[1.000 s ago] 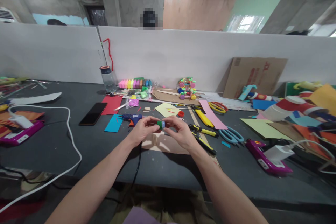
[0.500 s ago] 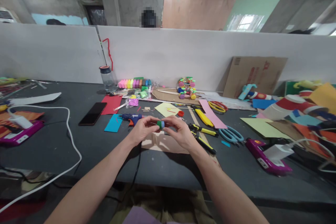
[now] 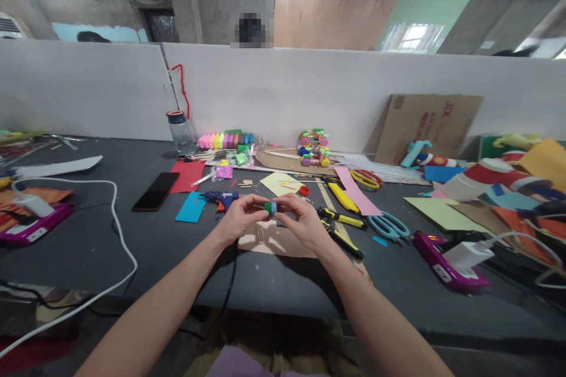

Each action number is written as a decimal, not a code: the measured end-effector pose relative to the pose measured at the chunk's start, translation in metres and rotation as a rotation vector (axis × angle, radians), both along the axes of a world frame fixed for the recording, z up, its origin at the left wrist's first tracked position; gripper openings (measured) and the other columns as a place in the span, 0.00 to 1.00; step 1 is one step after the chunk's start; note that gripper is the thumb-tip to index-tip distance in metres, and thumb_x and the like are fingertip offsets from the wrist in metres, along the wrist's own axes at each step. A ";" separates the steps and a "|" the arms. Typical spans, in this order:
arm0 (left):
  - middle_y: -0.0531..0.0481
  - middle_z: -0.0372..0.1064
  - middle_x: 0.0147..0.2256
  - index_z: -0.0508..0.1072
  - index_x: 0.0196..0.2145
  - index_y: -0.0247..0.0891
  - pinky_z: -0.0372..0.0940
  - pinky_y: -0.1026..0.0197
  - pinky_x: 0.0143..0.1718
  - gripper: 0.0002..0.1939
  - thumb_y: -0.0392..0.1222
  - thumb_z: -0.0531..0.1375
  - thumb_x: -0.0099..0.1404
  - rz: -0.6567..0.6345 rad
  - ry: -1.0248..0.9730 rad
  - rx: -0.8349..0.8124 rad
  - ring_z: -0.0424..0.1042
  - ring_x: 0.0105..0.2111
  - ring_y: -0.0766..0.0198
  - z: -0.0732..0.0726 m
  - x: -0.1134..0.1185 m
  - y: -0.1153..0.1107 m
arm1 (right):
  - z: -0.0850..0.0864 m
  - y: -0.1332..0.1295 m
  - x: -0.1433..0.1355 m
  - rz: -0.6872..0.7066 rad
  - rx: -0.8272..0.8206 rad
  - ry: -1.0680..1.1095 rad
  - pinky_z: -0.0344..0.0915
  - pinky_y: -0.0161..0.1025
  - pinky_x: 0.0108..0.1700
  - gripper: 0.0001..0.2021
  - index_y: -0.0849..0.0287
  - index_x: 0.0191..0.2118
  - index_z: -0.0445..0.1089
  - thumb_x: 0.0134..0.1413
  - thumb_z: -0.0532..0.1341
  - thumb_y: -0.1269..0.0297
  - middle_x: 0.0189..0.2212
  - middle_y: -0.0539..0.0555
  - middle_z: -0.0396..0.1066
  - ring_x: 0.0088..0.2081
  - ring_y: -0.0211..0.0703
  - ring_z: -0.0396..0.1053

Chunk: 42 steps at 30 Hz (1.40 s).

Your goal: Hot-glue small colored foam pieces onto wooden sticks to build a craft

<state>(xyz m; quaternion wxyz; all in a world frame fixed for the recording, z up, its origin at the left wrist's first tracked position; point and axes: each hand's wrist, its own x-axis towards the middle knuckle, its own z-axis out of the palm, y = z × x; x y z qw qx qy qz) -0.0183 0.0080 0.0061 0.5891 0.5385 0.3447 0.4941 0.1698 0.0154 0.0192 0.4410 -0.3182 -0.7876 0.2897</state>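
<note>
Between my two hands is a small rounded piece [image 3: 270, 208], green on its left side and light blue on its right, much like two bottle caps set together. The fingers of my left hand [image 3: 241, 217] pinch its green end. On the light-blue end, the fingertips of my right hand [image 3: 301, 218] are closed. Both hands hover over a tan cardboard sheet [image 3: 283, 242] with a few thin wooden sticks [image 3: 260, 234] on it. A blue glue gun [image 3: 221, 197] lies just beyond my left hand. Past my right hand are yellow-and-black pliers [image 3: 342, 218].
Left of the hands lie a phone [image 3: 155, 191] and blue paper [image 3: 191, 207]. A red cap [image 3: 304, 190] sits behind them. Scissors [image 3: 389, 225] and a purple power strip [image 3: 451, 262] are to the right. At the back stand a bottle [image 3: 179, 131] and small colourful models [image 3: 313, 148].
Both hands stay in nearly the same place, still pinching the piece. The piece has turned very slightly, if at all; the table objects have not moved.
</note>
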 end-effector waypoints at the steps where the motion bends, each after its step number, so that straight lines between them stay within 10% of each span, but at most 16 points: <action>1: 0.47 0.75 0.35 0.74 0.39 0.34 0.68 0.58 0.42 0.17 0.41 0.68 0.50 -0.001 -0.003 -0.001 0.74 0.35 0.63 0.000 0.000 0.000 | 0.000 0.000 0.000 -0.001 -0.001 -0.006 0.68 0.42 0.43 0.10 0.55 0.43 0.71 0.54 0.61 0.65 0.37 0.55 0.69 0.39 0.43 0.69; 42: 0.47 0.75 0.36 0.73 0.40 0.35 0.69 0.56 0.42 0.19 0.45 0.68 0.51 0.032 -0.020 -0.045 0.74 0.34 0.61 0.002 0.001 0.000 | -0.006 0.003 0.003 0.008 -0.074 0.038 0.70 0.42 0.43 0.10 0.55 0.43 0.70 0.54 0.61 0.63 0.38 0.54 0.71 0.38 0.42 0.71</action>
